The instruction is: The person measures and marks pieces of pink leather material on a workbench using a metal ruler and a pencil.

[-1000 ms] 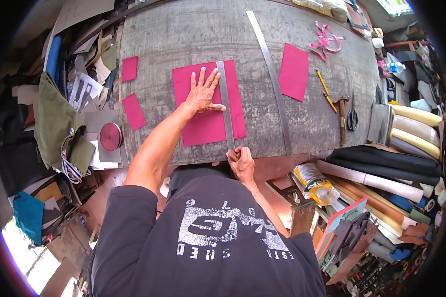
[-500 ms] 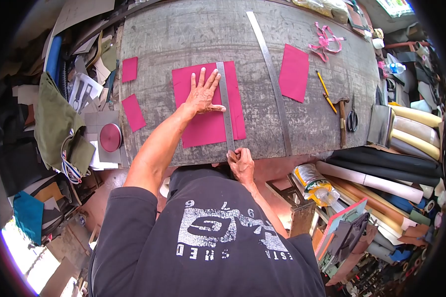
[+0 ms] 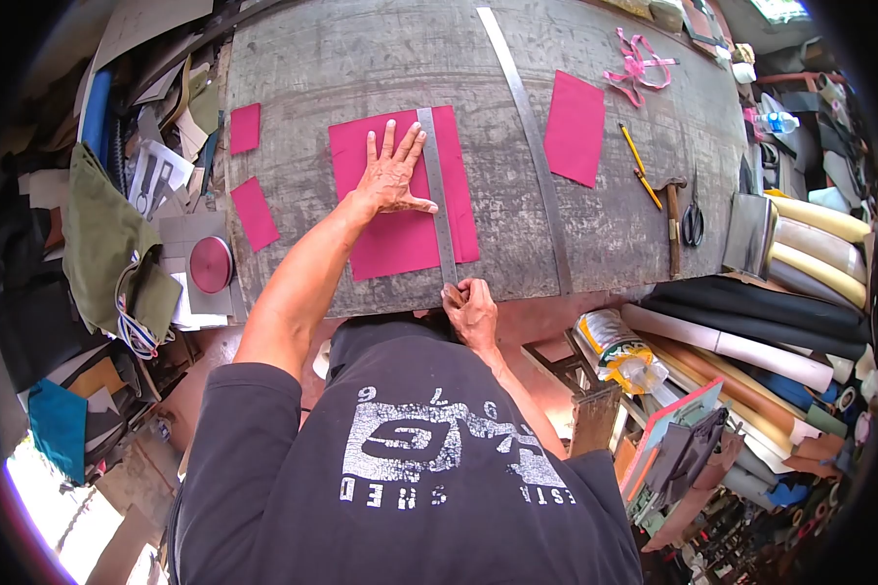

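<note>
My left hand [image 3: 396, 179] lies flat with fingers spread on a magenta sheet [image 3: 385, 249], its thumb and fingertips reaching a narrow steel ruler [image 3: 440, 200]. The ruler runs lengthwise over the sheet near its right side, and a strip of magenta shows beyond it. At the table's near edge, my right hand [image 3: 472, 314] is closed, its fingers pinched at the ruler's near end. Whether anything else is inside those fingers is hidden.
The worn table [image 3: 361, 58] also bears a longer metal ruler [image 3: 529, 127], a magenta piece [image 3: 575, 127], two small magenta pieces [image 3: 246, 129], pencils [image 3: 641, 171], a hammer [image 3: 673, 224], scissors [image 3: 693, 224] and pink ribbon [image 3: 637, 73]. Material rolls [image 3: 732, 346] lie at right.
The whole view has shifted slightly, with the table sitting a little higher and further left. Both hands, the sheet and the ruler keep about the same places relative to each other.
</note>
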Action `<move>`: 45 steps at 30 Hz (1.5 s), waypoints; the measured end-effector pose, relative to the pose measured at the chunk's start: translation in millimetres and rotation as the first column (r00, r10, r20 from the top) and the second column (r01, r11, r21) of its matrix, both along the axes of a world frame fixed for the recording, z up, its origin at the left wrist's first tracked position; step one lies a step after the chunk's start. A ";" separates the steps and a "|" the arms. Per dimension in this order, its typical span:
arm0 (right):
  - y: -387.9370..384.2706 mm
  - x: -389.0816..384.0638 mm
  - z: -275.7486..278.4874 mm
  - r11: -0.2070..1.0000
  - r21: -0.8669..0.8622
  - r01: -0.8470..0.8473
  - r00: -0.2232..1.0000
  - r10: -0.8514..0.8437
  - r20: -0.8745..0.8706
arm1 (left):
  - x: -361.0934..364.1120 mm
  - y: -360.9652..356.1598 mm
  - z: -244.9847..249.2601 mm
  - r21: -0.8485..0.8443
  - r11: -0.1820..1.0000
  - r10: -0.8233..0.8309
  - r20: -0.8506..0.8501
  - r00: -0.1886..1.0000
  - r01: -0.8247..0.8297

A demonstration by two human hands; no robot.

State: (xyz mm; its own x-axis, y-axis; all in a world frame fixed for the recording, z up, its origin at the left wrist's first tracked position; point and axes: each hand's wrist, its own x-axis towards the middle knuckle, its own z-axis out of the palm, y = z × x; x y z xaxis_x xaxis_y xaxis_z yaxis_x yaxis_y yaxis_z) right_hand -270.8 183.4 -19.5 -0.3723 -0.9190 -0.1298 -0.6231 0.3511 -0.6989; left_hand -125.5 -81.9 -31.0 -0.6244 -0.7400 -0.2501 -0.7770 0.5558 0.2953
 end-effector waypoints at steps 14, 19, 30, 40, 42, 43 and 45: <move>3.3 -1.9 -6.9 0.997 -0.057 -0.059 0.996 0.055 -0.073 | -2.9 0.4 -1.0 -0.007 1.000 0.003 0.019 1.000 -0.002; 3.5 -1.7 -5.7 0.997 -0.043 -0.061 0.996 0.058 -0.066 | -3.3 0.2 0.5 0.002 1.000 0.001 0.020 1.000 -0.001; -66.7 -85.7 35.0 0.944 -0.041 0.326 0.851 -0.274 0.449 | -19.0 29.7 -8.3 -0.135 0.991 -0.001 0.017 1.000 0.003; -195.8 -67.0 47.0 0.986 -0.123 0.116 0.727 0.000 0.687 | -24.7 23.8 27.0 0.046 0.996 0.070 0.032 0.997 -0.071; -219.3 -50.2 30.9 0.969 -0.200 0.144 0.735 0.030 0.678 | -26.1 20.1 28.9 0.017 0.995 0.101 0.050 0.994 -0.102; -229.7 -43.8 24.4 0.965 -0.215 0.152 0.741 0.033 0.671 | -26.4 17.4 29.7 0.013 0.996 0.089 0.042 0.995 -0.090; -246.6 -35.0 13.6 0.962 -0.221 0.159 0.749 0.028 0.662 | -25.5 13.6 28.4 0.008 0.998 0.068 0.024 0.997 -0.068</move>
State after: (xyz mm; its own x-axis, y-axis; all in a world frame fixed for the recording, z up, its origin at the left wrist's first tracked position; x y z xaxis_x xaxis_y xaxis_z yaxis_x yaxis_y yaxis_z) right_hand -305.9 -63.2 -5.9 -0.3417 -0.9299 -0.1365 0.0386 0.1313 -0.9906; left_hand -151.0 -68.3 -2.6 -0.5667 -0.7782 -0.2707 -0.8196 0.4992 0.2811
